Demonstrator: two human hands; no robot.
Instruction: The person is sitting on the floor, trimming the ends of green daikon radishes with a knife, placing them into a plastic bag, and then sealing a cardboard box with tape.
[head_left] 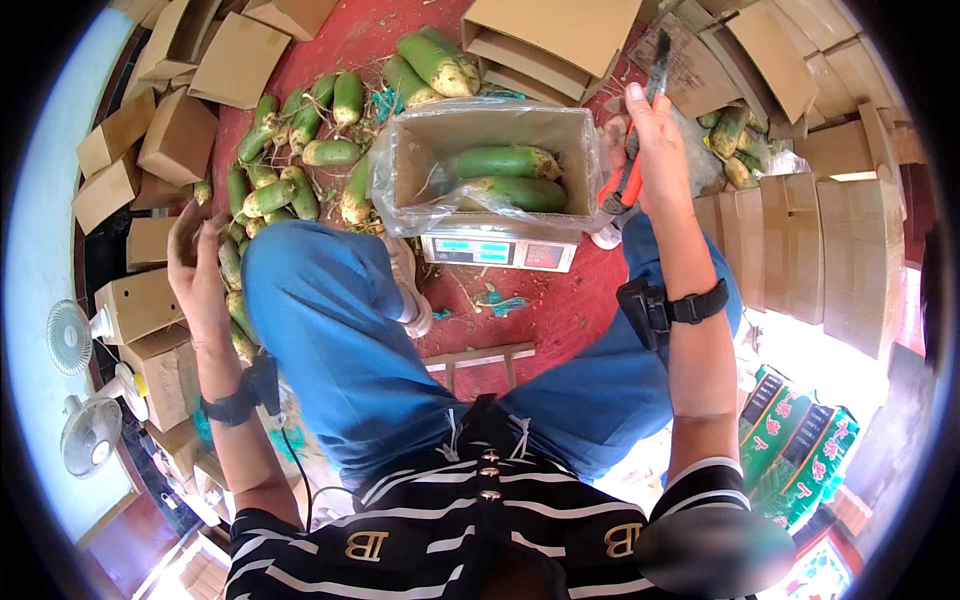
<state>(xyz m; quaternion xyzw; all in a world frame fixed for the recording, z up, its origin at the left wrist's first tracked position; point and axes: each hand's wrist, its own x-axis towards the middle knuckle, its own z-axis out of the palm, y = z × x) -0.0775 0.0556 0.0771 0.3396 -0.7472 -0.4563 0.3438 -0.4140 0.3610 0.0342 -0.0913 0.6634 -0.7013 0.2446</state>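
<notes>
My right hand [651, 150] grips an orange-handled cutting tool [631, 180] with a dark blade pointing up, beside a plastic-lined cardboard box [390, 170]. The box holds two long green radishes [508, 162] and sits on a digital scale [497, 251] between my knees. Out at the left, my left hand [197, 255] is raised with fingers loosely bent and apart, next to a spread of loose green radishes [270, 195]; I see nothing held in it.
Cardboard boxes [170, 140] line both sides, with a larger box [540, 40] behind the scale. More radishes [735, 145] lie at the right on the red floor [540, 310]. Two white fans [88, 437] stand at the left; green printed packs [800, 450] are at lower right.
</notes>
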